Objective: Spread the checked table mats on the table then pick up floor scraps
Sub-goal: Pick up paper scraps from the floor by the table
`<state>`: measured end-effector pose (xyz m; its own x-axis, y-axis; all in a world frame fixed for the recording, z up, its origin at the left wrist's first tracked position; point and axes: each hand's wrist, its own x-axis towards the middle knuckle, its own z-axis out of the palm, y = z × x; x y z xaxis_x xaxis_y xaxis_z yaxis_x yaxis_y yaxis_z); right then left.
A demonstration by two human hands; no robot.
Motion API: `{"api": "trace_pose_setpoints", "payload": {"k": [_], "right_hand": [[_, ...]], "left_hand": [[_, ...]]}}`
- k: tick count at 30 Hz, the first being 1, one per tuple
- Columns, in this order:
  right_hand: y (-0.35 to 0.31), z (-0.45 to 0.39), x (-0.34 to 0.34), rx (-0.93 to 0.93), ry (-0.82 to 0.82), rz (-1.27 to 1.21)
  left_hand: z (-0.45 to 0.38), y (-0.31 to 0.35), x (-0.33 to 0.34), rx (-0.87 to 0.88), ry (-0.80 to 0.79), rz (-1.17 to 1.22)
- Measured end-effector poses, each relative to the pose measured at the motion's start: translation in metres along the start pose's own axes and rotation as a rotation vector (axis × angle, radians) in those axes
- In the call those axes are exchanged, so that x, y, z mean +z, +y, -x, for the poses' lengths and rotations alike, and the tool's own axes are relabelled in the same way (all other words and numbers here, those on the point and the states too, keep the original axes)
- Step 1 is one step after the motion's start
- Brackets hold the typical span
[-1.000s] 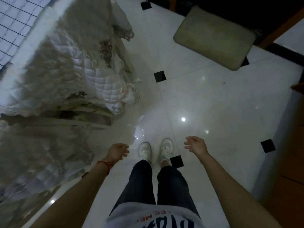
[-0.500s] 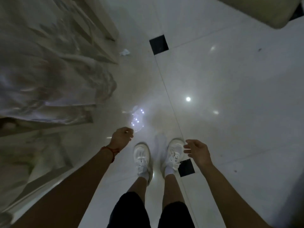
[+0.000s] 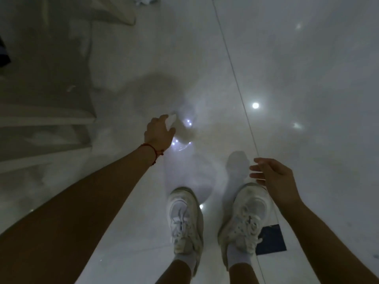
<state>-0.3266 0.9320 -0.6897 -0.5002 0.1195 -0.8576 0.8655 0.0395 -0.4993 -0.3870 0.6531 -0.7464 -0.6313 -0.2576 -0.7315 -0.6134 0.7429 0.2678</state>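
head view, near to far: right hand [image 3: 272, 175] hangs loose and spread above the right shoe [image 3: 244, 218], holding nothing. left hand [image 3: 159, 133] is nearer the pale scrap [image 3: 171, 119] on the floor [image 3: 307, 58], arm stretched low, fingers curling at it; contact unclear. another scrap [image 3: 143, 0] lies well beyond.

We're looking down at a glossy white tile floor [image 3: 307, 58] – dim, w/ ceiling-light glare spots [image 3: 255, 105] reflected. Thin grout line [image 3: 235, 78] runs diagonally, dark inset tile [image 3: 271, 239] bottom right. Pale furniture legs/rails [image 3: 47, 119] at left – blurry.
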Motion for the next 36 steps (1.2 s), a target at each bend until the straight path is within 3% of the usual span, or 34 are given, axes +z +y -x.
{"api": "trace_pose_setpoints", "payload": {"k": [4, 9, 20, 36], "right_hand": [[0.025, -0.020, 0.003, -0.030, -0.002, 0.002], [0.047, -0.030, 0.003, -0.024, 0.019, 0.009], [0.027, 0.001, -0.029, 0.023, 0.092, 0.004], [-0.103, 0.193, -0.122, -0.070, 0.142, 0.002]], "left_hand": [[-0.029, -0.010, 0.018, 0.040, 0.057, -0.135], [-0.039, -0.015, 0.037, 0.061, 0.168, -0.131], [0.045, 0.022, 0.053, 0.003, -0.011, 0.042], [0.255, 0.152, -0.094, 0.051, 0.086, 0.231]]}}
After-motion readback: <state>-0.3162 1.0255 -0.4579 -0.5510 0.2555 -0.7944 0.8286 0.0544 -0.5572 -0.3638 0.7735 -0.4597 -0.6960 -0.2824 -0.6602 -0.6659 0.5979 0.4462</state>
